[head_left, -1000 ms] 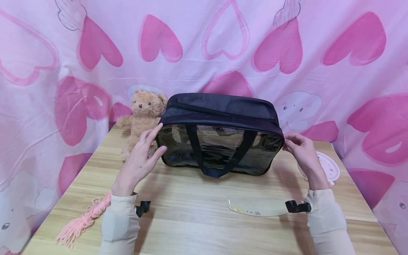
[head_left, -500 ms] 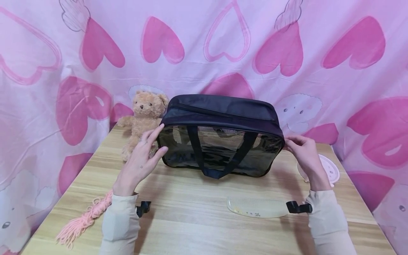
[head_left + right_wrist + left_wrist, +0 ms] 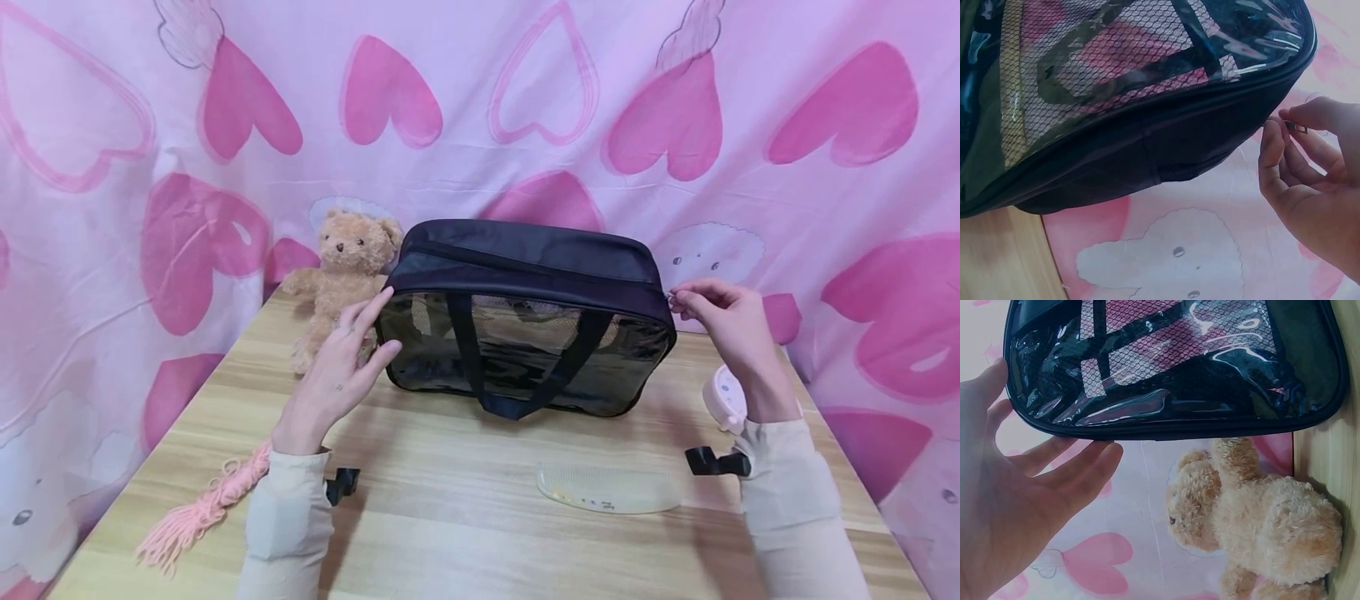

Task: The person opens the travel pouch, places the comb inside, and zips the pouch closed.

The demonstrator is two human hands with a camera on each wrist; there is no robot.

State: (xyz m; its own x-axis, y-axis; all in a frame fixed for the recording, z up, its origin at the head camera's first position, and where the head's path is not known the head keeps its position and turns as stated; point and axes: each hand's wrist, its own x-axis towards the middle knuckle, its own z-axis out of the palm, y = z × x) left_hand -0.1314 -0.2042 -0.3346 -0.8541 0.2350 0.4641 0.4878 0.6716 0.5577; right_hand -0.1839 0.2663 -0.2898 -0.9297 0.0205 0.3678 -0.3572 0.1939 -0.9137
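Two bare hands at a black bag (image 3: 525, 333) with a see-through front panel, standing upright near the far edge of the desk (image 3: 450, 533), about midway between its left and right edges. The bag's strap handle (image 3: 504, 408) hangs down over the front. The left hand (image 3: 337, 371) grasps nothing: its fingers are extended, with a fingertip at the upper corner of the bag's left end; whether the thumb touches the bag cannot be told. The right hand (image 3: 731, 333) pinches a small metal zip pull (image 3: 1300, 129) between thumb and forefinger, at the upper part of the bag's right end. Toward the far left corner of the desk, beside the bag, sits a tan teddy bear (image 3: 348, 258). A bundle of pink yarn (image 3: 202, 508) lies along the left edge, nearer the front. A pale translucent comb (image 3: 609, 492) lies flat between the bag and the near edge. Near the right edge is a pale pink round object (image 3: 723, 398), partly hidden by the right wrist. Behind hangs a heart-printed pink cloth (image 3: 465, 75).
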